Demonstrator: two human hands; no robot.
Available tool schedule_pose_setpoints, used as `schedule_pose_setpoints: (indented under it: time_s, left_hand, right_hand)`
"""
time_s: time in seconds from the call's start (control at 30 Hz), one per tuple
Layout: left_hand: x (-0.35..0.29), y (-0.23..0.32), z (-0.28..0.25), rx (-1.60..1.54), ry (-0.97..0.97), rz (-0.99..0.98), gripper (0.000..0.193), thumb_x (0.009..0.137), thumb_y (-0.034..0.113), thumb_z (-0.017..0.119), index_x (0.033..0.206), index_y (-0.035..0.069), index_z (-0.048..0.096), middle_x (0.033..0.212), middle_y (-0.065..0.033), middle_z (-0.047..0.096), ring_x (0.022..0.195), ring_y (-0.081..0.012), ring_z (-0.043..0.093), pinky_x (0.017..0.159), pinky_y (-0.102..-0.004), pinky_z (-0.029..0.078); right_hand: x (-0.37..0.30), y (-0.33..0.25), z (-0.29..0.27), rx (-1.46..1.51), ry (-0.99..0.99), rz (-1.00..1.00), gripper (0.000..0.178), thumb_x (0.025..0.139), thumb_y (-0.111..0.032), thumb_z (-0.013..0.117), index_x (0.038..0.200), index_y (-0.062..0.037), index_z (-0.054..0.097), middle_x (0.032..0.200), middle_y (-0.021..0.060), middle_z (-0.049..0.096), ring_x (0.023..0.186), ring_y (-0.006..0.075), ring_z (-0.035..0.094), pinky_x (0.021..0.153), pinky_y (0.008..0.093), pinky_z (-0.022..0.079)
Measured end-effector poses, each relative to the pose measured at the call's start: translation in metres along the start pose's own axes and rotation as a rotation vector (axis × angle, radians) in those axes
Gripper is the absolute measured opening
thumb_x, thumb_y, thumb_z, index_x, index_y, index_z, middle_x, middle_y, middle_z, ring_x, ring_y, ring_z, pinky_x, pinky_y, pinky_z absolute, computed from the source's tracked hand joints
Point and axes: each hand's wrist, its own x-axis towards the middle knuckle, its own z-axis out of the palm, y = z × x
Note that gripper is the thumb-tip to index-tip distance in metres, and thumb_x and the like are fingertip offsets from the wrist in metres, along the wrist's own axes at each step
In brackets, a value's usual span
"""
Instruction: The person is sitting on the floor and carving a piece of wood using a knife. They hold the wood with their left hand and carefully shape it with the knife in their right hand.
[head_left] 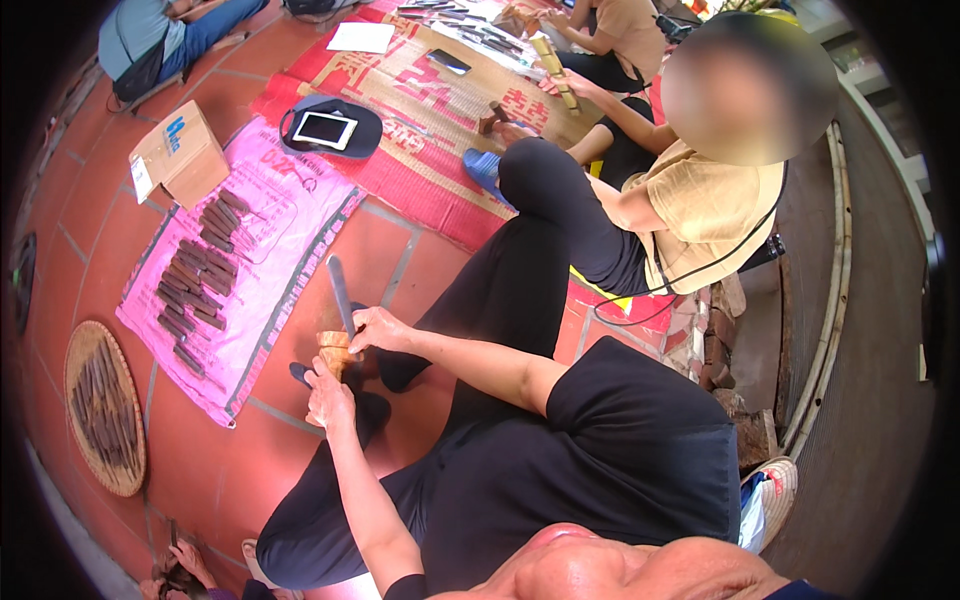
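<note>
Beside a pink sheet [265, 275] on red tiles [215, 465], the right hand [380, 330] grips a blade [340, 290], the left hand [330, 395] apparently wood [334, 342].

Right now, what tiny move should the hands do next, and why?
Maybe ease the left hand slightly away from the long grey tool: it looks like a blade, and the right hand holds it close by, beside the wooden block.

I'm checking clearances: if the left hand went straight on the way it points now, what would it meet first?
Most likely the yellowish wooden piece, just beyond the left hand; depth is unclear here, so the fingers may already touch it.
</note>
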Motion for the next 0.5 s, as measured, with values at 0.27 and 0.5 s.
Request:
schedule_pose_setpoints:
  time_s: [0.27,0.5]
  left_hand:
    - [-0.001,-0.012,-0.002,-0.1,0.011,0.019,0.057,0.075,0.01,0.057,0.125,0.019,0.031,0.116,-0.019,0.046,0.093,-0.0435,0.058,0.073,-0.051,0.048]
    - [0.004,-0.01,-0.008,-0.136,-0.094,-0.067,0.056,0.076,0.009,0.057,0.126,0.016,0.032,0.118,-0.0169,0.045,0.095,-0.0396,0.059,0.073,-0.0573,0.046]
  right_hand:
    - [0.004,0.002,0.001,0.382,0.041,0.03,0.021,0.068,-0.002,0.072,0.088,0.0009,0.066,0.081,0.0064,0.066,0.075,0.0141,0.062,0.074,0.0284,0.049]
    - [-0.002,-0.009,0.001,0.271,0.124,0.133,0.009,0.073,-0.006,0.067,0.082,-0.0044,0.067,0.073,0.0012,0.062,0.068,0.0089,0.056,0.063,0.0232,0.043]
